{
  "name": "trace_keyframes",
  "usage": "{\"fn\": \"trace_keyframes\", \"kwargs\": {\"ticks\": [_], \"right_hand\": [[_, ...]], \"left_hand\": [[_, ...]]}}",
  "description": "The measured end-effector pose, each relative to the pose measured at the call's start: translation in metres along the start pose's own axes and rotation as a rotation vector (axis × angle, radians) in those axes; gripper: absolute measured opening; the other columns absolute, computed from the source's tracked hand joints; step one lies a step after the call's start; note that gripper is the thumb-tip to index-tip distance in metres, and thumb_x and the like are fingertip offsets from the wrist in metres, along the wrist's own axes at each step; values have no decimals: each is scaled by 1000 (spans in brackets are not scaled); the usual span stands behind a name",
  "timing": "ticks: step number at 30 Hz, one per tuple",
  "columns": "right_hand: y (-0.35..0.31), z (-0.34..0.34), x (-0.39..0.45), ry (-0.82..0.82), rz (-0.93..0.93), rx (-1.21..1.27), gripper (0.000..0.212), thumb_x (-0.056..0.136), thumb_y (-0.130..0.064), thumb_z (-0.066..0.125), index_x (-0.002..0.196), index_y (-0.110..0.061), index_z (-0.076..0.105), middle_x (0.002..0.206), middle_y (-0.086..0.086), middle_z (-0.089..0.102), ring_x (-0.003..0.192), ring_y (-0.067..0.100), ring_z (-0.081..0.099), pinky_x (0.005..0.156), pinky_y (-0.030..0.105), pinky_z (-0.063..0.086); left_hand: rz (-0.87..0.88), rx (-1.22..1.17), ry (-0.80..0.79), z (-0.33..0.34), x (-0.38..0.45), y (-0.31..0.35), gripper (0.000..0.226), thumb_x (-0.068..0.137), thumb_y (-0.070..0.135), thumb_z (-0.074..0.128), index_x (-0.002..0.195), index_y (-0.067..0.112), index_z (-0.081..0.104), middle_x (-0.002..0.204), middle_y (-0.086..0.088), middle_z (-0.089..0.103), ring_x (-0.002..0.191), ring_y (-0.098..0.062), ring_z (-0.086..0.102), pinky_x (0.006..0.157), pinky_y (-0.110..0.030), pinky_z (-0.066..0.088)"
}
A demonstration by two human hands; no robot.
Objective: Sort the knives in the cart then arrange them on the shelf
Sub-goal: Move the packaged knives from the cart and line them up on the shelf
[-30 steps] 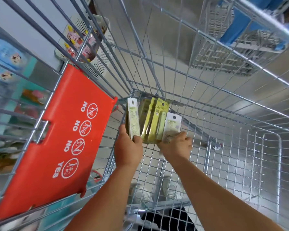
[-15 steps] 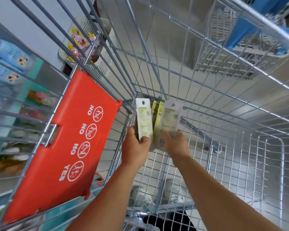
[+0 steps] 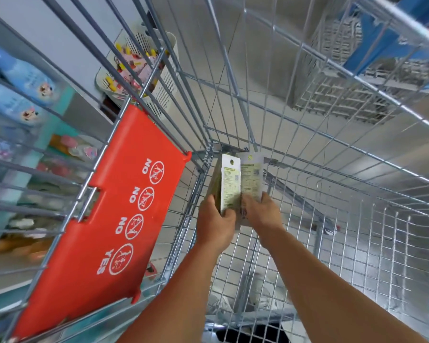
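Both my hands are down inside the wire cart [image 3: 357, 219], at its far left corner. My left hand [image 3: 214, 225] grips a packaged knife [image 3: 229, 185] by its lower end, its white printed card back facing me. My right hand [image 3: 263, 214] pinches a second knife pack [image 3: 252, 179] right beside it, edge to edge, also back side up. More greenish packs sit behind the left one, mostly hidden.
The red child-seat flap [image 3: 114, 219] with NO/YES signs hangs on the cart's left side. Store shelves [image 3: 15, 100] with blue packages stand beyond it, and a white basket [image 3: 144, 70] of goods. A wire rack [image 3: 357, 78] stands at top right.
My right hand has slid its pack leftward against the left hand's pack, covering the yellow-green packs that showed between them. The packs now stand together as one stack.
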State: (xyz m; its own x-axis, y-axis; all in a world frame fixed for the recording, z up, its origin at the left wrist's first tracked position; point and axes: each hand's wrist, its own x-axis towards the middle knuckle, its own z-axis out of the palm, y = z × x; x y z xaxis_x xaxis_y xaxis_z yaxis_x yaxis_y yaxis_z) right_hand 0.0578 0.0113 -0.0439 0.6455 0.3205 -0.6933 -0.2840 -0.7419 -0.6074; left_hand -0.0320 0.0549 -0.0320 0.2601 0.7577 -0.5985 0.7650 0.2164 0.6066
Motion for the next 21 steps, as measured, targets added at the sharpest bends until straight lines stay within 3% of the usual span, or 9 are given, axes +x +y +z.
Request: {"fn": "trace_keyframes", "kwargs": {"ticks": [2,5,10,13,16,18,21], "right_hand": [[1,2,2,-9,-7,-27,13,88,-27,53,99,-21,58,103,4,66,93,24,63,86,40,53],[-1,5,1,-35,-8,-32,13,87,-30,52,98,-26,57,108,6,63,97,25,62,88,41,53],[-7,6,-4,-80,6,2,21,89,-29,51,107,-23,59,101,3,65,90,21,63,69,28,50],[-5,5,-6,-98,4,44,21,88,-28,53,106,-21,61,101,3,65,88,19,63,61,23,47],[1,9,-10,-93,-26,62,28,75,-41,57,98,-28,65,107,7,63,97,25,63,73,35,56],[8,7,-10,-77,-39,56,32,65,-52,55,91,-34,63,110,8,61,103,27,61,84,43,56],[7,-7,-23,-85,-67,54,25,73,-47,59,93,-32,60,111,9,59,91,23,65,76,39,59]], "left_hand": [[-17,17,-13,-4,1,1,32,87,20,51,119,13,51,111,-7,62,97,-28,61,80,-39,53],[-47,-36,-40,-9,3,-1,29,89,20,50,118,16,51,107,-3,62,94,-25,61,79,-34,52],[-76,-165,-69,-12,6,-7,29,89,22,52,118,24,52,110,-1,64,94,-21,62,81,-38,55],[-87,-217,-54,-13,4,-7,26,89,21,52,115,24,53,108,0,64,88,-18,63,73,-37,58],[-68,-257,-42,-14,1,-7,26,91,17,51,117,22,52,106,3,62,80,-7,58,56,-19,47],[-61,-261,-33,-16,-4,-6,27,90,17,52,117,21,52,107,3,63,82,-8,59,56,-17,45],[-82,-276,-32,-16,-14,-1,20,91,21,54,111,21,53,106,2,64,85,-12,61,59,-19,48]]}}
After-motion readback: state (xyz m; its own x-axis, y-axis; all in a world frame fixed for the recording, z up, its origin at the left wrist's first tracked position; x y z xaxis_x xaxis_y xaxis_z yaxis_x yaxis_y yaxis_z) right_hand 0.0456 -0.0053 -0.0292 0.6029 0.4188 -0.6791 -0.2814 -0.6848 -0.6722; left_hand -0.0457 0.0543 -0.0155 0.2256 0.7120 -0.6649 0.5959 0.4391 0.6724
